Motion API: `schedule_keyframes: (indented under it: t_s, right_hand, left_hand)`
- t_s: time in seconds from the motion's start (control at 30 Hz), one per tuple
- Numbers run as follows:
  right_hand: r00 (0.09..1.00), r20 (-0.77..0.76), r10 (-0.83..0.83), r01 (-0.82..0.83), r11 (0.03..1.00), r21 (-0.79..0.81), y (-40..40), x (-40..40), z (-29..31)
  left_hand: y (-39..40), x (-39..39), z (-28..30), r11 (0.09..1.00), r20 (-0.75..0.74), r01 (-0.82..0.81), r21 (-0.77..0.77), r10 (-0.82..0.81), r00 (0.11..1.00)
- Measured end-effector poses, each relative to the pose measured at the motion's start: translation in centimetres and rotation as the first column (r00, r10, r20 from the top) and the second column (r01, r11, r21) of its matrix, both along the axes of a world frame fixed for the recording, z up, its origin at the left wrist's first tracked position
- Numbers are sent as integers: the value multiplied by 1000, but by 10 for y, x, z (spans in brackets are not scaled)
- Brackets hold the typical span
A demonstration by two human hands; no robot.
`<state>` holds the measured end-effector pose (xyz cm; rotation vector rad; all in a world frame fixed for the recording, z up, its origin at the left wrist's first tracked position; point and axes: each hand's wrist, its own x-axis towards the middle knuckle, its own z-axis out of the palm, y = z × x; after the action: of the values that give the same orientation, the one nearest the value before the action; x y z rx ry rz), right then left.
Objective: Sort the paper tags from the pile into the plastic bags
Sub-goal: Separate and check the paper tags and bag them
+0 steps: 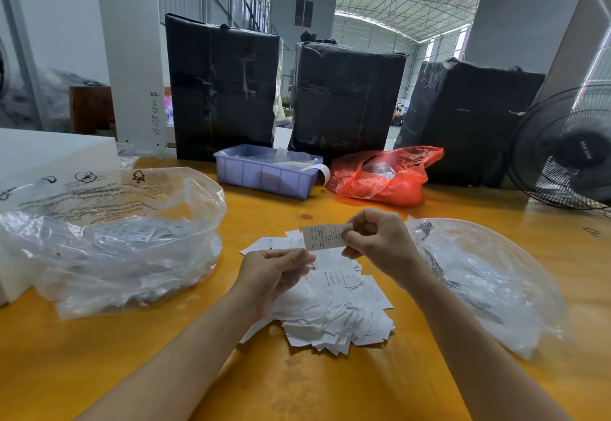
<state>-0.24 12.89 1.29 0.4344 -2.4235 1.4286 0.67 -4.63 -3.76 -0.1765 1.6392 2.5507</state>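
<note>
Above the pile (334, 308), right hand (380, 242) pinches a tag (322, 237).

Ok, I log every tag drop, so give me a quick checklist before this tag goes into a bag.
1. Tag gripped: right hand pinches one tag above the pile. Ok.
2. Size readable: an L shows on the held tag. Ok.
3. Left hand free: fingers curled beside the tag's lower corner; contact unclear. Cannot tell.
4. Left bag open: mouth gapes, tags inside, one marked M. Ok.
5. Right bag open: it lies flattened on the table. Cannot tell.
6. Which bag takes L: cannot tell.
</note>
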Motion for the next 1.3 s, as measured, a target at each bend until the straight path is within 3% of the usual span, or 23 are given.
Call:
schedule_keyframes:
  t_s: [0.27, 0.47, 0.8, 1.1, 1.3]
  right_hand:
    - [999, 48, 20, -24, 997, 74, -2, -2, -6]
    - [983, 162, 82, -87, 996, 27, -2, 0, -6]
    - [937, 316, 151, -170, 985, 33, 0, 5, 0]
    - [961, 261, 95, -114, 992, 60, -1, 2, -2]
    - [949, 259, 181, -217, 969, 118, -18, 6, -11]
  left_hand:
    - [1, 2, 2, 999, -5, -31, 11, 31, 1000]
    - [2, 3, 2, 999, -8, -33, 10, 33, 999]
    - [5, 4, 2, 994, -27, -1, -107, -2, 1000]
    - [9, 6, 3, 979, -14, 31, -202, -34, 999]
    - [10, 9, 4, 969, -23, 27, -245, -34, 999]
